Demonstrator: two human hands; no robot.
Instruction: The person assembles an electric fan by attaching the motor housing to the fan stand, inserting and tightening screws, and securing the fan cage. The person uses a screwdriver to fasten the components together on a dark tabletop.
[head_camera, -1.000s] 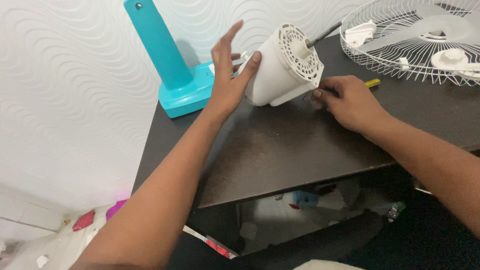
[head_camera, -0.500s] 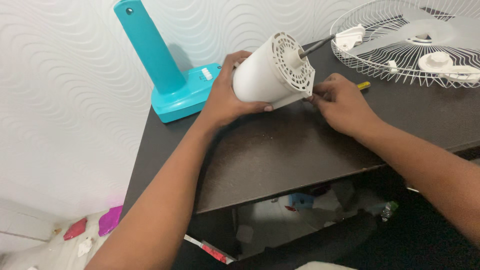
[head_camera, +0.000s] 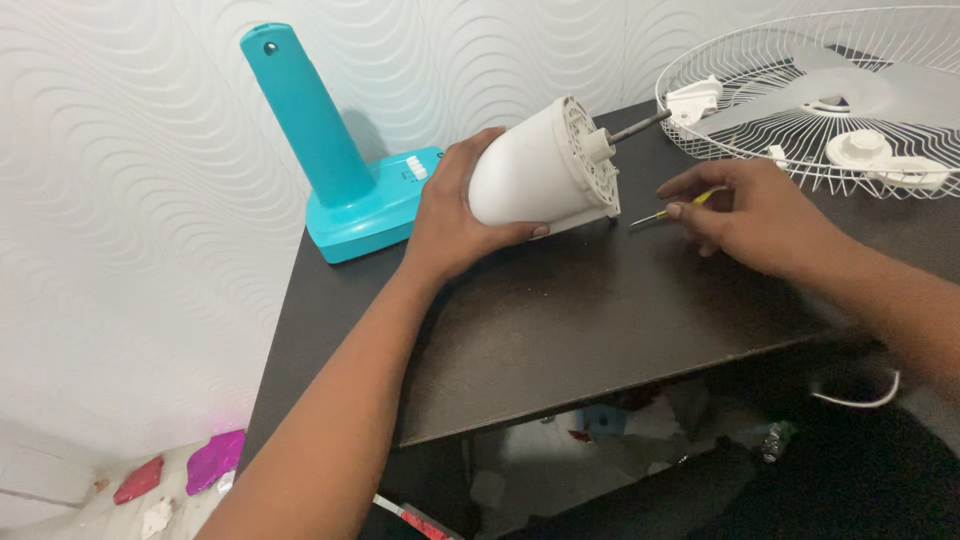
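Dark table (head_camera: 600, 310) against wavy white wall, teal fan stand/base (head_camera: 340, 150) upright at back-left corner. White wire fan guard (head_camera: 800, 60) lies flat at back-right w/ translucent blade and white hub cap (head_camera: 860, 148) inside it, so fan looks stripped down: guard, blade, cap off, motor off the stand. White fan motor housing (head_camera: 535, 170) tilted on tabletop near centre-back, vented face and metal shaft (head_camera: 640, 125) pointing up-right toward guard; housing shell looks closed, I'd judge opening it is what's left. Left hand (head_camera: 455, 215) wrapped round rear of housing, fingers curled tight, thumb underneath, forearm coming in from lower left, steadying it. Right hand (head_camera: 760, 210) just right of housing, not touching it, fingers pinched on small yellow-handled screwdriver (head_camera: 672, 210), tip aimed at lower edge of vented face, near but apart
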